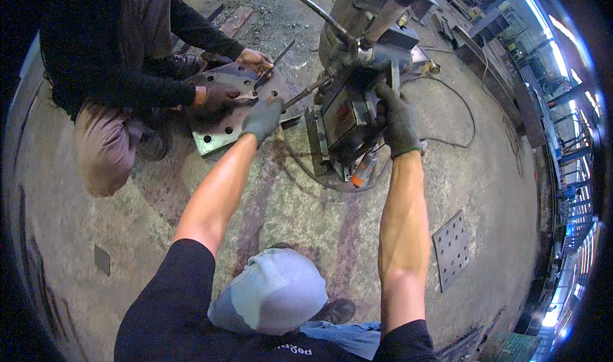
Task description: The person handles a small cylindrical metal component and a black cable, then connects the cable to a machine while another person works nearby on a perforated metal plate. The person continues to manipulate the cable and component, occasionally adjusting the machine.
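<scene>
A grey magnetic drill press [348,75] stands on the concrete floor. My right hand [397,120], in a dark glove, grips the machine's body on its right side. My left hand [262,118], also gloved, rests flat on a thick steel plate [220,135] with several drilled holes, just left of the machine's base. A crouching co-worker in a black top and tan trousers has both hands on the same plate: a gloved one [217,99] pressing down, a bare one [254,59] holding a thin dark tool [273,65].
A small perforated steel plate [452,249] lies on the floor at the right. A black power cable [460,116] loops behind the drill. A long feed handle [316,7] sticks out up-left. Metal shavings litter the floor beyond; steel beams and racks line the right side.
</scene>
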Motion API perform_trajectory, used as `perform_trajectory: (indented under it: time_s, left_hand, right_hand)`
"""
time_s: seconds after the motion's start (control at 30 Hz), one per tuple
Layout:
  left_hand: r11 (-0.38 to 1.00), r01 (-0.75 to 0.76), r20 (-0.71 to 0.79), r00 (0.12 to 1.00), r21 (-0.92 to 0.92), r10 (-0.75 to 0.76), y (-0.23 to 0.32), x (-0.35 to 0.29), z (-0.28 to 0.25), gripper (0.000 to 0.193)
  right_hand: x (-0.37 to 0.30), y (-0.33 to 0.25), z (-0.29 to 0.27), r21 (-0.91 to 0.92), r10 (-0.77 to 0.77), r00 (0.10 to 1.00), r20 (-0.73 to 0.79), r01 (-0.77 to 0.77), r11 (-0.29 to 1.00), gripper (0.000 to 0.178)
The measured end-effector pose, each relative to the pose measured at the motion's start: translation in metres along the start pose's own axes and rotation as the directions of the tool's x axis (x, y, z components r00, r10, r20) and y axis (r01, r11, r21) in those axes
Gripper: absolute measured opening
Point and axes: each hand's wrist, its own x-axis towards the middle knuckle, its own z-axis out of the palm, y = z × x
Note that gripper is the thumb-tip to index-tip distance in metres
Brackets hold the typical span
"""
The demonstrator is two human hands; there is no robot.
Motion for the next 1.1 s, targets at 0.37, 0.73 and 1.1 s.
perform_trajectory:
  time_s: [0.37,0.73,1.1]
  left_hand:
    - [0.993,0.105,-0.148,0.983,-0.045,-0.110,-0.022,-0.011,0.011,0.059]
    - [0.999,0.027,-0.273,0.962,0.020,-0.020,-0.015,-0.094,-0.003,0.057]
    - [0.922,-0.299,-0.484,0.786,0.247,0.385,-0.084,-0.034,0.035,0.047]
  right_hand:
    - [-0.017,-0.001,0.007,0.059,-0.081,0.985,-0.149,0.091,0.994,0.029]
    - [-0.032,0.005,0.003,0.026,-0.068,0.991,-0.118,0.071,0.997,0.028]
    - [-0.054,-0.020,0.033,0.075,-0.098,0.977,-0.192,0.114,0.991,0.038]
